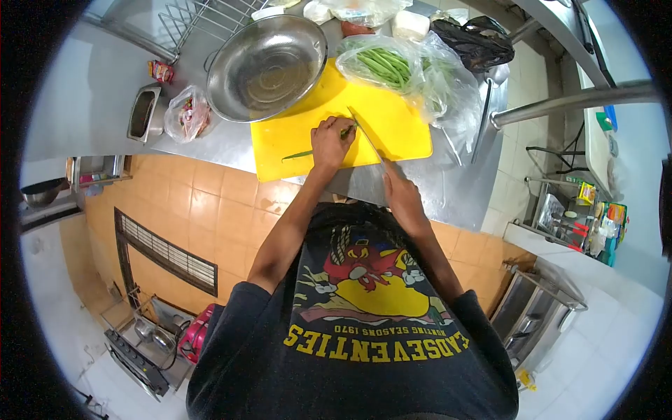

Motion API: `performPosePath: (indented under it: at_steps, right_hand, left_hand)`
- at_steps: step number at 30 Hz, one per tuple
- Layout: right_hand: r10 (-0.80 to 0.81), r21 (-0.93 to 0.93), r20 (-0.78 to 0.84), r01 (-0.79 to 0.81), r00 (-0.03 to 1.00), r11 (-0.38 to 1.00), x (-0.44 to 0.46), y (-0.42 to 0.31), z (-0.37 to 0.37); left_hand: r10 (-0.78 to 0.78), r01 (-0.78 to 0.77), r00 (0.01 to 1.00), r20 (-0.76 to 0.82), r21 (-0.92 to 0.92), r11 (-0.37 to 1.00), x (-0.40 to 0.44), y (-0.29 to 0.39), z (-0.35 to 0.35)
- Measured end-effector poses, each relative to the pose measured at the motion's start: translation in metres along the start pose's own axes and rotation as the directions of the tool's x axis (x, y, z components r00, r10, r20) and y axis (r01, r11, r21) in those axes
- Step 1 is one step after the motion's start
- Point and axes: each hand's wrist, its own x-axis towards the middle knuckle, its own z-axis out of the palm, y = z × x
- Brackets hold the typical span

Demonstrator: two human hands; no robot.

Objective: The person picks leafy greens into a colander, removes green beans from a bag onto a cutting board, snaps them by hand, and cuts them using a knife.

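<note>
My left hand (332, 142) is closed, pressing a long green bean (297, 155) onto the yellow cutting board (269, 140). One end of the bean sticks out to the left of the hand, and a bit of green shows by the fingertips. In my right hand (402, 192) is the handle of a knife (367, 135), the fingers wrapped round it. Its blade slants up and left across the board, beside the left fingertips. Beyond the board's far right edge lies a clear plastic bag of green beans (385, 66).
A wide steel bowl (267, 66) overlaps the board's far left corner. Left of it are a small plastic bag (187, 115) and a metal container (145, 114). A black plastic bag (476, 42) lies at the back right, near a metal rail (574, 103). A wire rack (203, 24) stands behind.
</note>
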Motion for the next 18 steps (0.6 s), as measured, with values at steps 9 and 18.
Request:
performPosePath:
  at_steps: [9,18]
  right_hand:
    - [0.021,0.050,-0.010,-0.021,1.000,0.999,0.011,0.011,-0.013]
    - [0.113,0.034,0.030,-0.114,0.993,0.993,0.000,0.011,-0.024]
  left_hand:
    - [-0.054,0.046,0.998,-0.042,-0.179,0.983,0.007,-0.010,-0.019]
    - [0.072,-0.071,0.997,0.018,-0.048,0.996,0.011,-0.016,-0.026]
